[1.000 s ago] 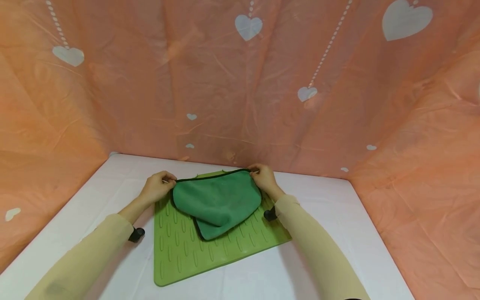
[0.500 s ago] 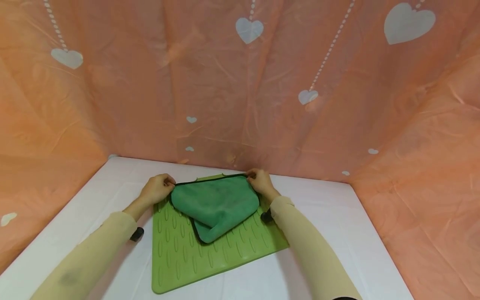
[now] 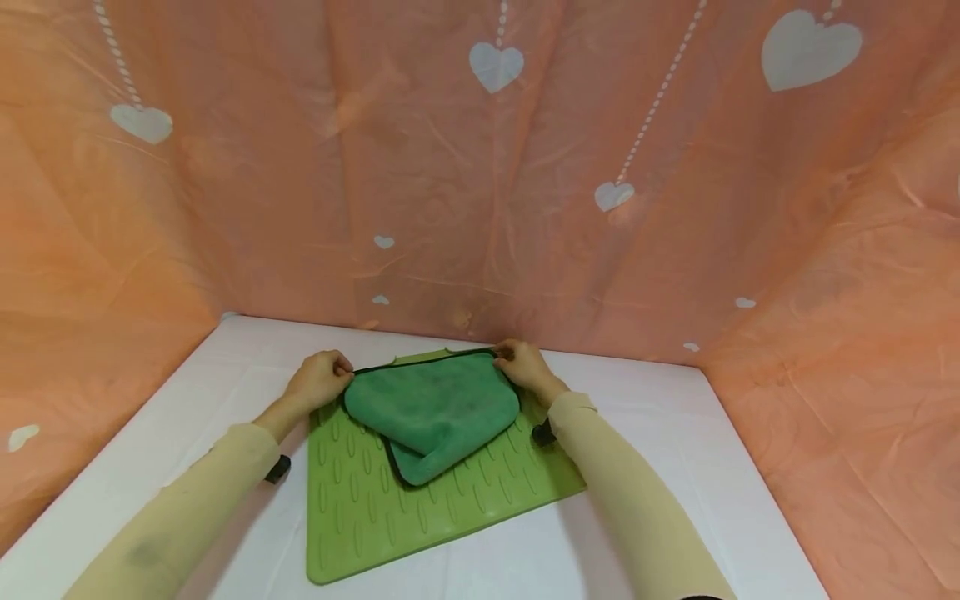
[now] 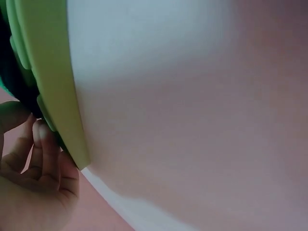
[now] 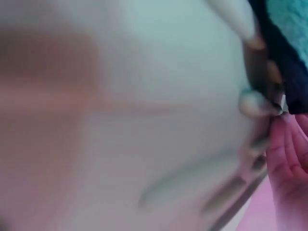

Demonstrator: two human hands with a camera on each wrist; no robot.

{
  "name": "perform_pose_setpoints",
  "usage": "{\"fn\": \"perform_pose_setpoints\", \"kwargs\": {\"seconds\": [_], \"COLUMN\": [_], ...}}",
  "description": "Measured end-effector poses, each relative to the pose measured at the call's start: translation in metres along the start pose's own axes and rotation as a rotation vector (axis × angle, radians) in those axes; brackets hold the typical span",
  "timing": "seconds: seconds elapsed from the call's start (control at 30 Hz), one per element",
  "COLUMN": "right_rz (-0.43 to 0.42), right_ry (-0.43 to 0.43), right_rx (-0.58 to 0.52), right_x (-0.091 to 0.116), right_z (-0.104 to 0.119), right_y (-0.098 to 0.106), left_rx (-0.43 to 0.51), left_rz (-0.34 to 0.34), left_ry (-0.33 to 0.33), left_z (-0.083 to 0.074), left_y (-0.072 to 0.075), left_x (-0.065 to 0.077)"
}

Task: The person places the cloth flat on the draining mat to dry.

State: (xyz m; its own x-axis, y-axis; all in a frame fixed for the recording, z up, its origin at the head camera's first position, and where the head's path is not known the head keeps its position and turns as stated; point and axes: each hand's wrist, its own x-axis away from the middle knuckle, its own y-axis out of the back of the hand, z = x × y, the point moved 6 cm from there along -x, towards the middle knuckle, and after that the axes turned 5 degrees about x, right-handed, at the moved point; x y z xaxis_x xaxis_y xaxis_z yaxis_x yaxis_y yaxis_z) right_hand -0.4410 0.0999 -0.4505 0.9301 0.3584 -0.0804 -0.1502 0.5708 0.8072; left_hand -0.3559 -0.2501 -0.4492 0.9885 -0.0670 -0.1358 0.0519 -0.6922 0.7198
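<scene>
A green cloth (image 3: pixel 435 408) with dark edging lies folded over on a lime-green mat (image 3: pixel 360 533) with raised oval ridges. One corner flap of the cloth sticks out toward the near side. My left hand (image 3: pixel 317 382) pinches the cloth's far left corner; the left wrist view shows its fingertips at the dark border (image 4: pixel 14 72), right beside the mat's edge (image 4: pixel 57 82). At the far right corner, my right hand (image 3: pixel 525 367) pinches the same edge. In the right wrist view, the fuzzy teal surface (image 5: pixel 291 24) of the cloth shows above that hand's fingers.
The mat lies at an angle on a white-covered table (image 3: pixel 660 467). An orange curtain (image 3: pixel 420 167) with pale hearts encloses the table at the back and both sides. Black wrist devices (image 3: pixel 277 468) hang beneath both forearms.
The far edge of the cloth has gone from slightly curved to straighter and lower over the mat, with the right hand coming down a little. Both hands keep their pinch.
</scene>
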Motion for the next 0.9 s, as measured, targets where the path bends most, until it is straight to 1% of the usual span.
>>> {"fn": "perform_pose_setpoints", "kwargs": {"seconds": [0.13,0.27,0.43,0.63,0.77,0.83,0.9], "right_rz": [0.041,0.049,0.053,0.073,0.088,0.099,0.114], "right_ry": [0.030,0.101,0.183,0.254,0.311,0.351,0.388], "right_rx": [-0.013,0.026,0.085,0.090,0.068,0.075,0.088], "right_x": [0.012,0.026,0.048,0.077,0.097,0.107,0.115], "right_z": [0.004,0.011,0.015,0.023,0.033,0.038,0.044], "right_y": [0.008,0.020,0.030,0.036,0.035,0.032,0.027], "left_rx": [0.008,0.030,0.049,0.068,0.028,-0.018,-0.068], "left_rz": [-0.023,-0.037,-0.011,0.027,0.034,0.040,0.063], "left_ry": [-0.040,-0.092,-0.172,-0.263,-0.350,-0.405,-0.467], "left_z": [-0.008,-0.018,-0.031,-0.050,-0.062,-0.068,-0.073], "left_y": [0.001,0.002,-0.003,-0.009,-0.016,-0.021,-0.026], "left_x": [0.007,0.018,0.040,0.066,0.082,0.090,0.096]}}
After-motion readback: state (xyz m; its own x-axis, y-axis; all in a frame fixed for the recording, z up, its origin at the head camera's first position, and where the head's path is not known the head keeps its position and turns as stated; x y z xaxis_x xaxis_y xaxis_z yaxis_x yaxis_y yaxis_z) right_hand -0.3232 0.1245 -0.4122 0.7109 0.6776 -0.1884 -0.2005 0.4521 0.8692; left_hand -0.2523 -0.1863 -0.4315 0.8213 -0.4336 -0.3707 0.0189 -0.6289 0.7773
